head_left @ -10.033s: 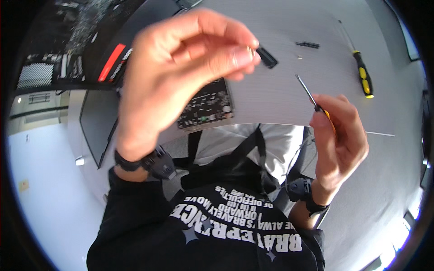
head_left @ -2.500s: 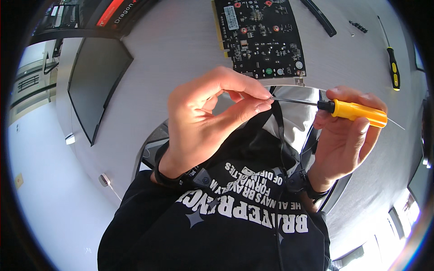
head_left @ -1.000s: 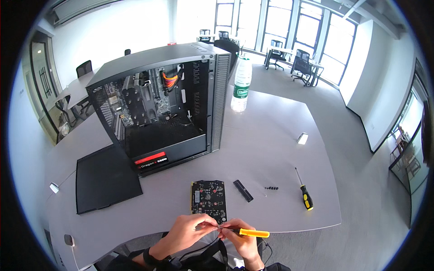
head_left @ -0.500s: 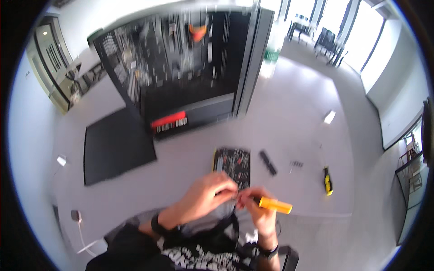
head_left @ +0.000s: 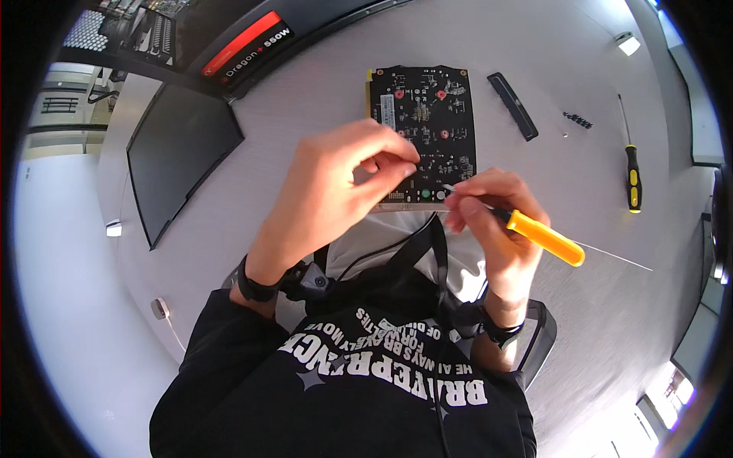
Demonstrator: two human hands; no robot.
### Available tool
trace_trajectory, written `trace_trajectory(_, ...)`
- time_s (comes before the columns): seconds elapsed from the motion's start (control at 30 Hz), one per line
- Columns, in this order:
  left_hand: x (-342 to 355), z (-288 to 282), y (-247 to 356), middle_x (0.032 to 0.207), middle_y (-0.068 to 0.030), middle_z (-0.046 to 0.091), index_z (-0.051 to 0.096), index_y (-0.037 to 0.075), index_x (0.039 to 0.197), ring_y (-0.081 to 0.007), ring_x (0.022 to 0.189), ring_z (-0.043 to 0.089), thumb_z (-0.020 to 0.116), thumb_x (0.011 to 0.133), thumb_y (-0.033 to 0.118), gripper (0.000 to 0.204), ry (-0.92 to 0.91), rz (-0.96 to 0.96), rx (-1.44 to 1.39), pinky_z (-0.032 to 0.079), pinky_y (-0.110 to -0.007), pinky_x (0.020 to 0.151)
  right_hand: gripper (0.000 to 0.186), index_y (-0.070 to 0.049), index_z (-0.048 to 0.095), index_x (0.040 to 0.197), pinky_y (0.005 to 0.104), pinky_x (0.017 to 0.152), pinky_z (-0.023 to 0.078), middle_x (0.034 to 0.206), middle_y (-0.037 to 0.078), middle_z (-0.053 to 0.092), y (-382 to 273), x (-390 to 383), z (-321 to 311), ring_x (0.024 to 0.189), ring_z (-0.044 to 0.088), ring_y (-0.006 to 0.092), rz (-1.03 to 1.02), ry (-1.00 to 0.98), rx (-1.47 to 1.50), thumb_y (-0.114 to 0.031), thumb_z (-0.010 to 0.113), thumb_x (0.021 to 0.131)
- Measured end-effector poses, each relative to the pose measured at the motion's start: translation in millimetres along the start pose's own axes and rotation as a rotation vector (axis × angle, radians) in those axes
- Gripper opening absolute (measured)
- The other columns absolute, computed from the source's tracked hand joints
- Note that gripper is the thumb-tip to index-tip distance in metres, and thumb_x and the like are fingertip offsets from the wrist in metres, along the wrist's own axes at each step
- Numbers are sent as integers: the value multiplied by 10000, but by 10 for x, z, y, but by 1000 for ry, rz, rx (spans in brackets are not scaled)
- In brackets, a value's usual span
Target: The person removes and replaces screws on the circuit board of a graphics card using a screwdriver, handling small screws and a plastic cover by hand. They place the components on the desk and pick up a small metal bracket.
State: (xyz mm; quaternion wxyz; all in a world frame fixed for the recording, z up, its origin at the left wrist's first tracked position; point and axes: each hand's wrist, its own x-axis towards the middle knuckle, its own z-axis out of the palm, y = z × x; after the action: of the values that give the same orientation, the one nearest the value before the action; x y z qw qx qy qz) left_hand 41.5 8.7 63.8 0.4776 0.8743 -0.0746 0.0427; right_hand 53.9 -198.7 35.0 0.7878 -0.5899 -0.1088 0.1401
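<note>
A graphics card (head_left: 427, 114) lies flat at the near edge of the table, its black circuit board facing up and its metal bracket toward me. My right hand (head_left: 500, 229) grips a screwdriver (head_left: 546, 239) with a yellow handle; the tip points left, over the card's near right corner. Above the card's left side is my left hand (head_left: 328, 179), thumb and fingertips pinched together. Whatever that pinch may hold is too small to make out.
An open computer case (head_left: 160, 38) stands at the far left, with a black panel (head_left: 183, 153) lying before it. Right of the card are a black bar (head_left: 512, 106), several small screws (head_left: 578, 120) and a yellow-black screwdriver (head_left: 632, 179). A white device (head_left: 628, 43) sits farther back.
The view has tipped down toward the card and my lap. My hands, close together before, are now farther apart, the left over the card. The screwdriver remains in my right hand.
</note>
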Motion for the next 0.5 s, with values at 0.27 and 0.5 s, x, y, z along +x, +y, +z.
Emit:
trace_trajectory(0.27, 365, 57, -78, 825, -58, 688, 683, -30, 929, -104, 730, 623, 695, 845, -32, 84, 65, -5, 116, 484, -233, 670, 101, 50, 622, 969, 251, 620, 512, 839, 125, 651, 119, 95, -379, 656, 621, 153, -133, 294, 18, 64, 568, 885)
trace_trajectory(0.5, 675, 153, -245, 890, -56, 646, 683, -11, 912, -119, 795, 634, 696, 827, -66, 101, 70, 129, 317, 485, -241, 705, 85, 27, 624, 961, 238, 606, 506, 800, 117, 630, 229, 241, -522, 628, 611, 140, -143, 290, 3, 17, 585, 886)
